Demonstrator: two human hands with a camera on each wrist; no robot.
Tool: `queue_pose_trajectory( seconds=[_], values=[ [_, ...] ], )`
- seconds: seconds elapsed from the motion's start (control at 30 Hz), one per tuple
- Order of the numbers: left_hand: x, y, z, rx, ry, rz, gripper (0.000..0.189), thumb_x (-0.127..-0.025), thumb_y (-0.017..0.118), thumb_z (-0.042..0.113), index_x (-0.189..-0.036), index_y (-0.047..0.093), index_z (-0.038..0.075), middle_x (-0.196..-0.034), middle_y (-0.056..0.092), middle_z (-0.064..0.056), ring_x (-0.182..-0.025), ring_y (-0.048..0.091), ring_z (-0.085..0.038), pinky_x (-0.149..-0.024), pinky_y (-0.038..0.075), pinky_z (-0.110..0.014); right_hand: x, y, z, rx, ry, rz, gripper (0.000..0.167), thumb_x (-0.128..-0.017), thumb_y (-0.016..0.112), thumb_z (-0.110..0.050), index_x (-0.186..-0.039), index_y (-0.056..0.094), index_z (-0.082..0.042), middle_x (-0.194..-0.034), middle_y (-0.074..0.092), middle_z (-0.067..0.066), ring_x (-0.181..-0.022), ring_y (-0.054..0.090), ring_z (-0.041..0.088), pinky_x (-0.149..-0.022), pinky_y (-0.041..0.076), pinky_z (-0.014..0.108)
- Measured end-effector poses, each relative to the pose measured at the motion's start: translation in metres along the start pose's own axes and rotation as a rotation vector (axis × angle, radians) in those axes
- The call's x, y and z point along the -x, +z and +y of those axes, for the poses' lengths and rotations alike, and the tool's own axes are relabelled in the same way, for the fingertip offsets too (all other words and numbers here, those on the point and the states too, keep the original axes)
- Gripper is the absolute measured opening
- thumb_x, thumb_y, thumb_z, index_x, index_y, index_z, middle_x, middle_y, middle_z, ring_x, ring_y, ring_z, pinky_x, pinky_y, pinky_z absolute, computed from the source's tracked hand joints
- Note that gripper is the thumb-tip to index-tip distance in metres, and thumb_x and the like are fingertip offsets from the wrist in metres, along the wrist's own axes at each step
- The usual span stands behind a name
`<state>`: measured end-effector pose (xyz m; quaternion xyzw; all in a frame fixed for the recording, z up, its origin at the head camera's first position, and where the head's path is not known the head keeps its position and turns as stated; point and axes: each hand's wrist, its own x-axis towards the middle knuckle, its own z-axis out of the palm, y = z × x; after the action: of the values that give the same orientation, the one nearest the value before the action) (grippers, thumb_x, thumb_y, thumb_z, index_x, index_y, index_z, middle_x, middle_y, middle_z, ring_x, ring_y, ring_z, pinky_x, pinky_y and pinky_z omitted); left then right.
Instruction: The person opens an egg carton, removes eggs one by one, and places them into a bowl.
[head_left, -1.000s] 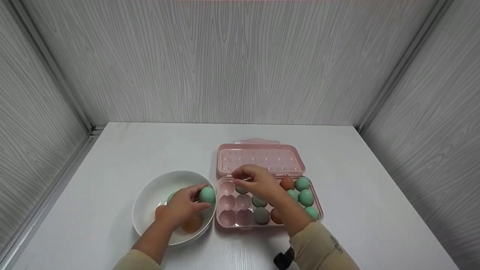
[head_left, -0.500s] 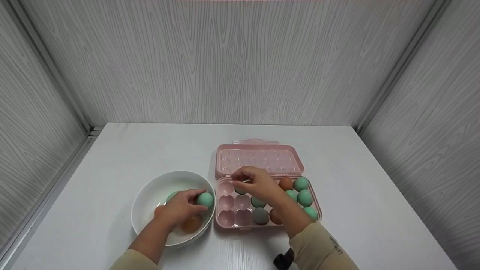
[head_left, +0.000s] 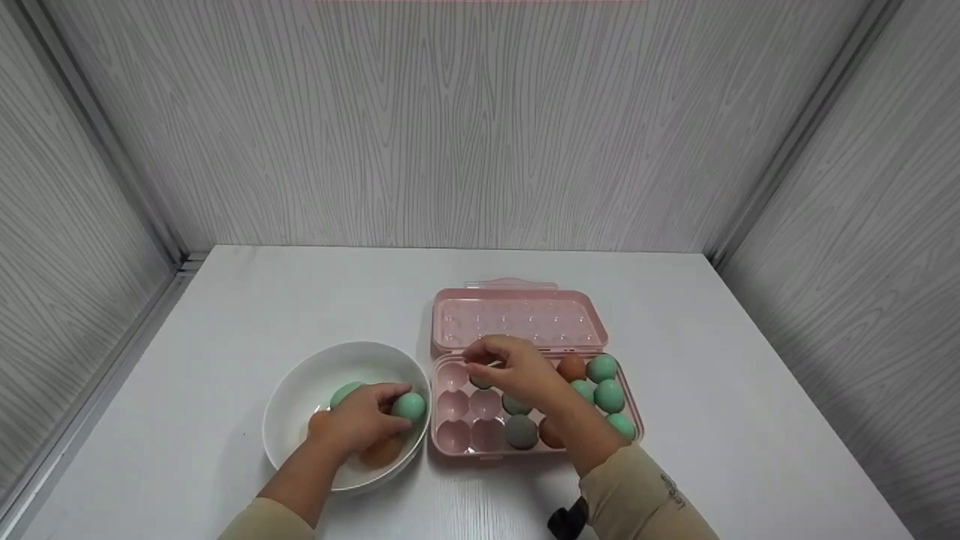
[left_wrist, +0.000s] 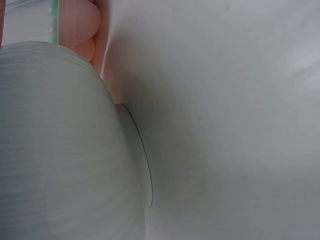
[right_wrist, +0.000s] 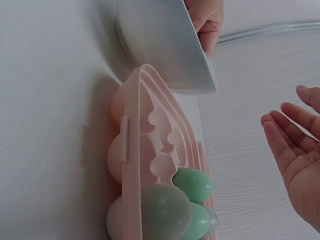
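Observation:
My left hand point(head_left: 356, 421) pinches a green egg point(head_left: 409, 407) between thumb and fingers, just inside the right rim of a white bowl point(head_left: 282, 394). Another green egg point(head_left: 346, 391) and brown eggs point(head_left: 381, 452) lie in the bowl, partly hidden by that hand. Over the pink egg box point(head_left: 452, 406) hovers my right hand point(head_left: 519, 371), its fingers loosely bent around nothing; the right wrist view shows its bare palm point(right_wrist: 310, 182). Beneath it are green, brown and greyish eggs point(head_left: 522, 432), while several cups at the box's left are bare. In the left wrist view, the bowl's outer wall point(left_wrist: 55, 140) hides the left hand's grip.
The box's pink lid point(head_left: 517, 319) is folded back behind the cups. Bowl and box stand side by side on a white table point(head_left: 337, 292). Wood-grain panels point(head_left: 465, 127) enclose the back and sides. A black object point(head_left: 567, 520) sits beside the right sleeve.
My left hand has lowered the green egg a little further into the bowl, slightly toward me. The right hand has stayed almost still above the egg box.

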<state>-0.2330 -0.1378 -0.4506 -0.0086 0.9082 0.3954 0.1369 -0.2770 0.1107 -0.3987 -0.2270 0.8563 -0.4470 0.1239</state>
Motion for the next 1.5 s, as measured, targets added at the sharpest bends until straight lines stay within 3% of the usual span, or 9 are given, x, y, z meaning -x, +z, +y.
queue_pose_trajectory(
  seconds=[0.13,0.3,0.57,0.8,0.9,1.0,1.13,1.3,1.5],
  values=[
    [0.0,0.001,0.0,-0.08,0.005,0.009,0.052,-0.072,0.074,0.038,-0.121,0.058,0.036,-0.122,0.057,0.01,-0.117,0.047,-0.017,-0.095,0.016,-0.061,0.0,0.0,0.0,0.029,-0.007,0.003,0.023,-0.083,0.064,-0.04,-0.103,0.065,-0.028,-0.095,0.062,-0.009,-0.088,0.059,0.01,-0.084,0.05,0.027],
    [0.0,0.003,0.0,-0.053,0.052,0.003,0.05,-0.073,0.074,0.029,-0.121,0.059,0.031,-0.121,0.058,0.009,-0.116,0.048,-0.017,-0.099,0.017,-0.058,-0.001,0.001,0.001,0.069,-0.006,0.001,0.021,-0.084,0.063,-0.039,-0.103,0.065,-0.03,-0.094,0.062,-0.011,-0.09,0.057,0.009,-0.087,0.049,0.028],
    [0.0,0.002,-0.001,0.05,0.078,-0.015,0.05,-0.073,0.073,0.02,-0.121,0.06,0.023,-0.118,0.06,0.006,-0.113,0.052,-0.016,-0.103,0.023,-0.05,-0.001,0.002,0.002,0.066,-0.005,-0.002,0.021,-0.084,0.064,-0.039,-0.103,0.065,-0.03,-0.094,0.062,-0.011,-0.089,0.057,0.01,-0.086,0.049,0.028],
    [0.0,-0.001,-0.003,0.173,0.052,-0.038,0.049,-0.076,0.071,0.018,-0.123,0.058,0.02,-0.12,0.06,0.004,-0.118,0.05,-0.017,-0.107,0.009,-0.051,-0.001,0.002,0.003,0.085,0.001,0.001,0.021,-0.083,0.064,-0.04,-0.102,0.065,-0.031,-0.093,0.062,-0.011,-0.088,0.057,0.009,-0.085,0.049,0.027],
    [0.001,-0.003,-0.004,0.268,0.065,-0.061,0.049,-0.078,0.069,0.013,-0.125,0.055,0.015,-0.125,0.057,-0.001,-0.122,0.047,-0.02,-0.111,0.015,-0.046,-0.001,0.002,0.004,0.087,-0.013,0.006,0.02,-0.084,0.064,-0.039,-0.102,0.065,-0.03,-0.093,0.062,-0.011,-0.088,0.057,0.01,-0.086,0.049,0.028],
    [0.0,-0.005,-0.005,0.337,0.104,-0.09,0.05,-0.08,0.068,0.009,-0.127,0.053,0.009,-0.129,0.054,-0.007,-0.123,0.046,-0.023,-0.103,0.035,-0.041,-0.001,0.001,0.006,0.088,-0.019,0.016,0.017,-0.085,0.064,-0.036,-0.101,0.065,-0.031,-0.092,0.062,-0.011,-0.088,0.057,0.01,-0.086,0.048,0.028],
    [0.0,-0.006,-0.003,0.366,0.145,-0.102,0.05,-0.081,0.067,0.01,-0.128,0.051,0.006,-0.13,0.053,-0.01,-0.122,0.046,-0.025,-0.1,0.039,-0.038,-0.002,0.001,0.009,0.074,-0.016,0.021,0.016,-0.085,0.064,-0.031,-0.101,0.065,-0.029,-0.093,0.062,-0.01,-0.088,0.057,0.01,-0.086,0.049,0.029],
    [0.0,-0.007,0.003,0.421,0.167,-0.07,0.047,-0.083,0.065,0.007,-0.128,0.05,0.003,-0.128,0.053,-0.012,-0.12,0.049,-0.026,-0.1,0.039,-0.038,-0.003,-0.001,0.012,0.027,0.007,0.016,0.018,-0.084,0.065,-0.032,-0.102,0.065,-0.028,-0.095,0.062,-0.009,-0.09,0.059,0.011,-0.086,0.05,0.03],
    [-0.003,-0.008,0.012,0.444,0.128,-0.009,0.046,-0.083,0.066,0.008,-0.127,0.053,0.01,-0.123,0.057,-0.005,-0.116,0.053,-0.021,-0.101,0.037,-0.038,-0.003,-0.007,0.017,0.014,0.001,0.042,0.017,-0.085,0.065,-0.028,-0.102,0.065,-0.026,-0.097,0.062,-0.008,-0.093,0.058,0.011,-0.086,0.05,0.03]
  ],
)
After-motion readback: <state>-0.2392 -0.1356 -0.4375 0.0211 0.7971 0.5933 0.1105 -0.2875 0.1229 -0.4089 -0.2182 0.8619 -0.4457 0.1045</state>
